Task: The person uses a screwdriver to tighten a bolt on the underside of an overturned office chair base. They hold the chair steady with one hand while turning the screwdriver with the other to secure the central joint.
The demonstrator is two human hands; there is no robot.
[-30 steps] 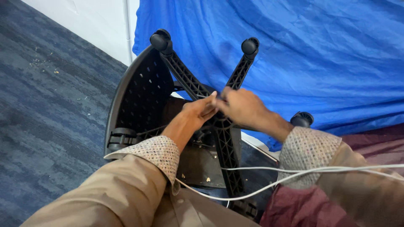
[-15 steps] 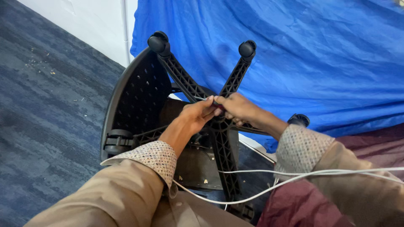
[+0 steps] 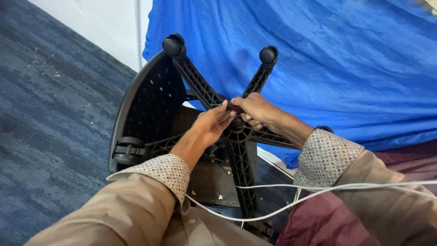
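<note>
An overturned black office chair lies on the dark carpet (image 3: 50,118) with its star-shaped wheel base (image 3: 241,136) turned up toward the camera — casters (image 3: 268,54) at the ends of the spokes. Both hands meet at the hub. The left hand (image 3: 211,125) reaches in with fingers pressed together and curled against a small dark reddish piece (image 3: 233,107) at the centre; the right hand (image 3: 256,109) closes over it from the other side — fingers pinching it. A blue tarp (image 3: 327,59) hangs behind, and a white cable (image 3: 291,207) crosses the lap.
</note>
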